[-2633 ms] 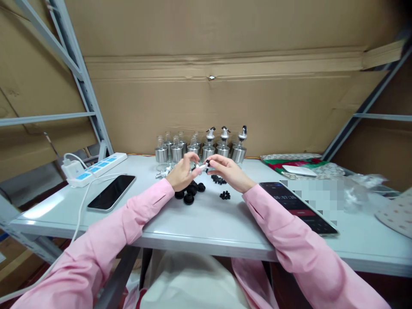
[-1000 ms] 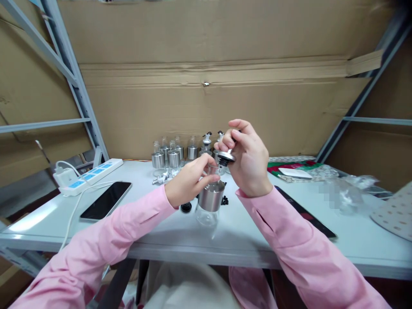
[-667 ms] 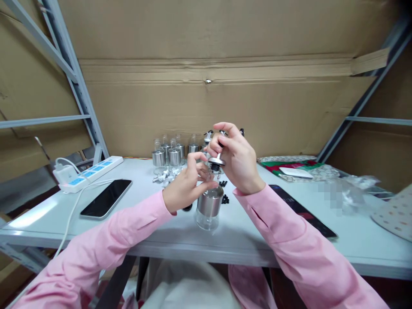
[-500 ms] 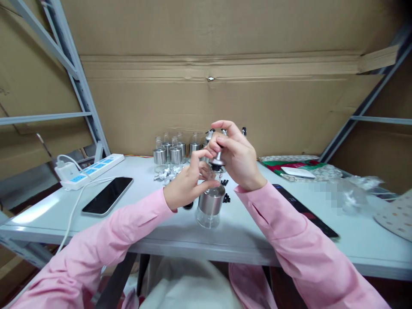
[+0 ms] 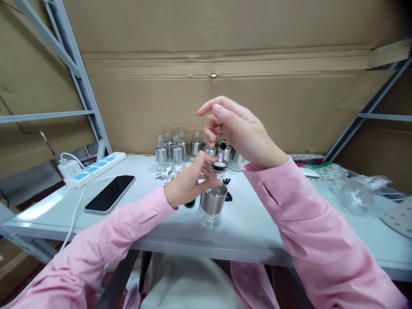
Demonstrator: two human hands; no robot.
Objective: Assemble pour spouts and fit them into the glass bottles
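Note:
A glass bottle with a metal band (image 5: 213, 200) stands upright near the table's front edge. On its neck sits a silver stopper (image 5: 220, 162) with a black tip, its black seal showing at the mouth. My left hand (image 5: 195, 178) is wrapped round the bottle's neck from the left. Raised above and to the right of the stopper, my right hand (image 5: 236, 126) holds nothing, its fingers curved and apart. Small black pieces (image 5: 228, 196) lie just behind the bottle, and white and clear fittings (image 5: 166, 173) lie to the left.
Several banded bottles (image 5: 177, 152) stand at the back against cardboard (image 5: 144, 107). On the left are a phone (image 5: 110, 194) and a power strip (image 5: 96, 169). Plastic bags (image 5: 357, 193) and a white device (image 5: 309, 173) lie right.
My right hand has let go of the stopper and risen up and away from it, its fingers now apart. My left hand has stayed at the bottle's neck.

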